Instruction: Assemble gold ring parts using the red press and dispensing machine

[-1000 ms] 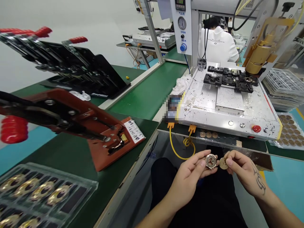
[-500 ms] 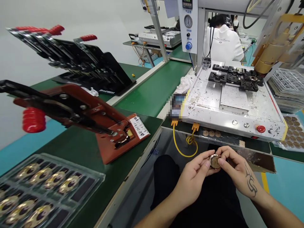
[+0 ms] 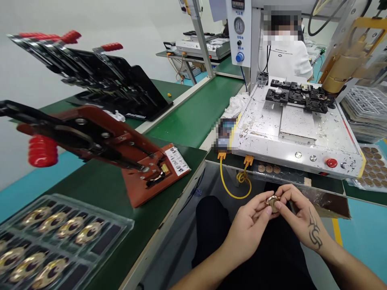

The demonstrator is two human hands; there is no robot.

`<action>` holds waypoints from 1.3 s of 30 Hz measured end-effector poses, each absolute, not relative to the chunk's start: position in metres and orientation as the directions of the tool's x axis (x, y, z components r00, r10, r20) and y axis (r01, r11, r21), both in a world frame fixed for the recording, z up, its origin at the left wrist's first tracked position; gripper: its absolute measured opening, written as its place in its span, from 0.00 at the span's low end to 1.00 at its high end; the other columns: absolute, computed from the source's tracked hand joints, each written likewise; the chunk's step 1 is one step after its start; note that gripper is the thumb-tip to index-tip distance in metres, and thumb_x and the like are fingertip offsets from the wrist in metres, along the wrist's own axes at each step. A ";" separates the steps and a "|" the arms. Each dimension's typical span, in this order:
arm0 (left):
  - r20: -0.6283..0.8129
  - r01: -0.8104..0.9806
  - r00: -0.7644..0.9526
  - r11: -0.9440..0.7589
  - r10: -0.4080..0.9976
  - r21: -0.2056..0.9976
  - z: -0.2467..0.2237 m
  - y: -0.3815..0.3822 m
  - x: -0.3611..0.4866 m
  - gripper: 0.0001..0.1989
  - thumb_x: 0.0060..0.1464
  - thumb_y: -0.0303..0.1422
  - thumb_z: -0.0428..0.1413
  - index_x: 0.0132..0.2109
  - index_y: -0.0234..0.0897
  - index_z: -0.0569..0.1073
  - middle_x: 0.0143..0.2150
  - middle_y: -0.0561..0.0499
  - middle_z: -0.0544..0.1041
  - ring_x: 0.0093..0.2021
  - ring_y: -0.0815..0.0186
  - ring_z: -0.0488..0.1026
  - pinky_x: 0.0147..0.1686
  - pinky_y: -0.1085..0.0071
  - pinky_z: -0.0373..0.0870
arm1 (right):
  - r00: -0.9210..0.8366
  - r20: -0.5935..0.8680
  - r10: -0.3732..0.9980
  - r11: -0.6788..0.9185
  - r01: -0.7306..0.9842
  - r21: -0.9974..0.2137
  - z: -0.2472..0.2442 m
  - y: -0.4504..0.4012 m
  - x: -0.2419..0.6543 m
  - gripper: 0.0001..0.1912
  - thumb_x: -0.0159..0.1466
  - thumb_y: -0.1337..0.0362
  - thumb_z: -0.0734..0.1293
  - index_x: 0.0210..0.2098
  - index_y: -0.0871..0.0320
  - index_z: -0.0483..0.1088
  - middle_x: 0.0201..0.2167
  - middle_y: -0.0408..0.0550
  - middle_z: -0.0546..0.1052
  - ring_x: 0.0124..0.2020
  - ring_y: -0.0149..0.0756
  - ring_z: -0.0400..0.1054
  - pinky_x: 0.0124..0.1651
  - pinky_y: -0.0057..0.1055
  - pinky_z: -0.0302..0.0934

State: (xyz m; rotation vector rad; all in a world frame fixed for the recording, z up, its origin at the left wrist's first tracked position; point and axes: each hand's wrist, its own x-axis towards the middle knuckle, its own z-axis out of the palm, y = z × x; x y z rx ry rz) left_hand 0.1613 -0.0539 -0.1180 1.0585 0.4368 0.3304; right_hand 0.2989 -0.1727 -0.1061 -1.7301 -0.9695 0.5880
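Observation:
Above my lap, a small round gold-rimmed watch case (image 3: 272, 204) with a brownish disc on its upper face is held between both hands. My left hand (image 3: 251, 219) grips its left side, thumb on the near edge and fingers curled beneath. On the right, my right hand (image 3: 294, 212) pinches it, the thumb pressing on the disc and the index finger bent over the far rim. The fingers hide part of its edge and its underside. Similar brown discs (image 3: 269, 169) lie in a short row at the bench edge in front of my hands.
A white machine bed (image 3: 269, 139) with black fixtures (image 3: 298, 96) stands ahead. To the left are a red-brown clamp press (image 3: 148, 173), black toggle clamps (image 3: 121, 84) and a clear tray (image 3: 99, 257) of gold cases. A sheet of discs (image 3: 375, 167) lies right. A person (image 3: 284, 60) sits beyond.
Both hands keep hold of the watch case. My right thumb has shifted slightly left across the disc, and the case is tilted a little differently. The person beyond has moved slightly.

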 end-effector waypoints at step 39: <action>0.815 0.185 0.289 -0.864 0.503 0.468 -0.006 0.101 0.068 0.06 0.67 0.34 0.58 0.41 0.39 0.78 0.39 0.47 0.82 0.42 0.61 0.78 0.45 0.63 0.73 | -0.069 0.558 0.827 0.440 0.697 -0.567 -0.079 -0.043 0.309 0.17 0.71 0.65 0.69 0.58 0.50 0.69 0.39 0.46 0.77 0.35 0.38 0.73 0.38 0.33 0.71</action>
